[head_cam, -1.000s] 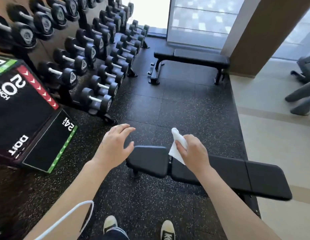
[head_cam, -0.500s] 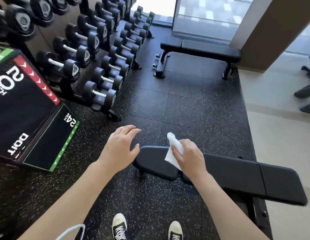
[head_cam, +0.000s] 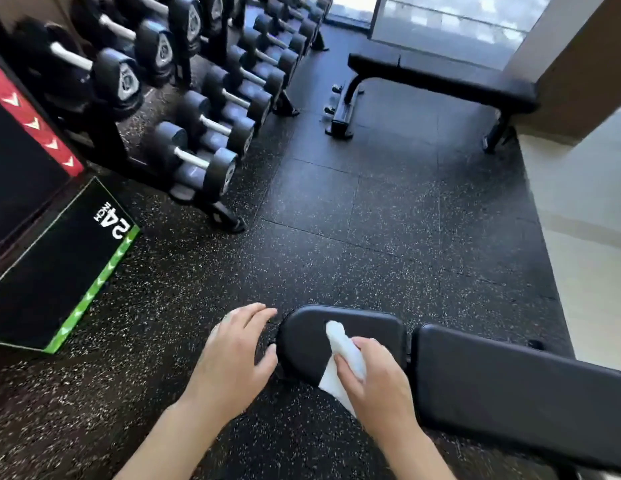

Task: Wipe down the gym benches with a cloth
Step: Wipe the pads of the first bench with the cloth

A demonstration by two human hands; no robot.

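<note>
- Right hand (head_cam: 378,379) has its grip clenched around a white cloth (head_cam: 340,355); the bunched end of the cloth sits over the seat pad (head_cam: 368,327) of the near bench (head_cam: 510,382), and a flat corner hangs off the pad's front edge.
- Can't tell whether the cloth is pressed onto the pad or just above it.
- Left hand (head_cam: 233,355) grip released, fingers loosely spread, holding nothing; it's just beside the rounded left end of the seat pad, fingertips near the edge. Contact unclear.
- Judgement: very early. The cloth is only at the seat pad's end; the long back pad to the right shows no cloth on it. No wet streaks visible on the black vinyl, so I can't confirm any part is wiped.
- Second bench (head_cam: 440,81) stands well apart, across the rubber floor (head_cam: 371,220) by the window, with nothing on it. Looks untouched.
- Left to do, by my read: seat pad, back pad, then walk over for the far bench.
- Dumbbell rack (head_cam: 205,126) and jump box (head_cam: 52,271) on the left are not part of the job.
</note>
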